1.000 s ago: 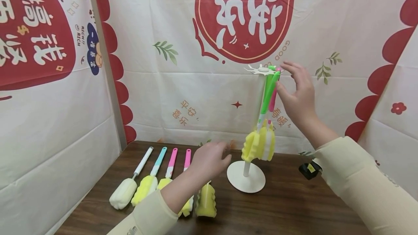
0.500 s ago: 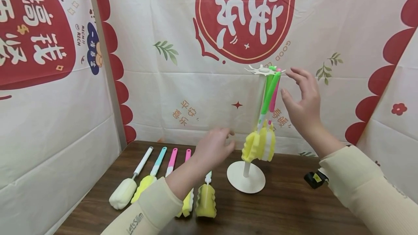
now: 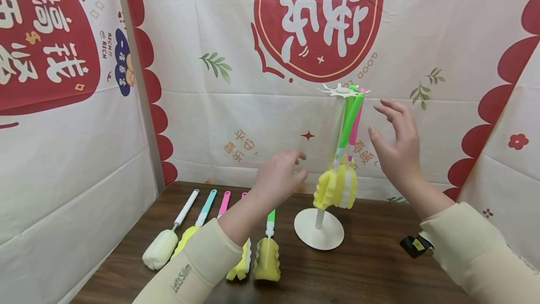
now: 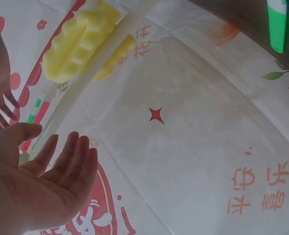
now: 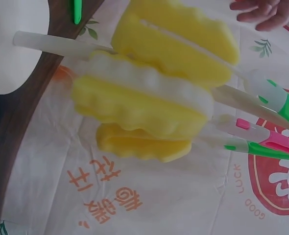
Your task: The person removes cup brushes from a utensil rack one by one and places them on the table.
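The tall white stand (image 3: 340, 114) is upright, carrying three hanging brushes (image 3: 326, 189), two green-handled and one pink-handled, all bunched on its right side; that load probably makes it a little prone to tipping, so slow, light contact suits it best. Near the handle tops but apart from them, the right hand (image 3: 398, 140) is released, fingers loosely bent around nothing. The left hand (image 3: 280, 175), also released and holding nothing, hovers between the stand and the brushes on the surface. For handling a brush well, the handle seems a better grip than the soft sponge head, with the end hole kept free of the fingers so it can meet one of the thin arms of the top disc (image 3: 341, 91).

As for room, the back cloth (image 3: 202, 140) rises behind the far edge of the surface (image 3: 371, 257), limiting movement beyond the stand. Dark wood shows right of the round base (image 3: 305, 234). On the left lies a row of brushes: the green-handled brush (image 3: 267, 262) is nearest the base, the white brush (image 3: 160, 250) nearest the left edge. The left forearm crosses above the row, so a higher path should avoid brushing it.
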### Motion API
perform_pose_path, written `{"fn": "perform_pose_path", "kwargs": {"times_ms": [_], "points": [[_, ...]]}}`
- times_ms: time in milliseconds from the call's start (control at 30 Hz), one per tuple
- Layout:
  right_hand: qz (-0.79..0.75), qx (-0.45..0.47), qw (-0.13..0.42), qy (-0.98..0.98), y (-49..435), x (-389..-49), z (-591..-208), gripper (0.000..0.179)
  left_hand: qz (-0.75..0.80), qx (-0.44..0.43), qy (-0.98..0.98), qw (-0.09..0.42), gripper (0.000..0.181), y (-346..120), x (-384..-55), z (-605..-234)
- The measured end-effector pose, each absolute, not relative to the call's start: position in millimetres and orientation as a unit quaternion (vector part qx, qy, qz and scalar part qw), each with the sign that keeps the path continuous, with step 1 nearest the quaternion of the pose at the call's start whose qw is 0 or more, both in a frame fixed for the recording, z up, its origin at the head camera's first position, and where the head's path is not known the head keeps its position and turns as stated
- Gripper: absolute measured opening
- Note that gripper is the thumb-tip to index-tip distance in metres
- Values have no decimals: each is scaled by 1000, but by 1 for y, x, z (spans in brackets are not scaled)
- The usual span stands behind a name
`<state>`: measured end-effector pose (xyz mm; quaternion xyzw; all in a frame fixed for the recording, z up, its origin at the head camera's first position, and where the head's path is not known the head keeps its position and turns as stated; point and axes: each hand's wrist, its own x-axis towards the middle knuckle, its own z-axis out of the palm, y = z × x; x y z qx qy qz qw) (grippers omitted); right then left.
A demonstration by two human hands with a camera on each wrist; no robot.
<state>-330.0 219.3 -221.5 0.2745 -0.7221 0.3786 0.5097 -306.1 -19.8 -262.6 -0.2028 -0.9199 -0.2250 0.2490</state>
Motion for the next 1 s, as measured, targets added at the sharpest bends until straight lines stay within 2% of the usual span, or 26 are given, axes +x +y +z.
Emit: {"fn": "perform_pose_path", "kwargs": {"times_ms": [400,800,1000], "points": [[376,286,492,-731,228,-330,-243,44,-255,-204,-904,276,35,-14,-313,-247],[365,310,479,-736,229,-323,-258,51,-256,-227,-876,340,37,-15,-314,-228],[367,303,464,-747,229,-318,-268,49,-235,-249,-852,397,32,-16,-316,-220]]}}
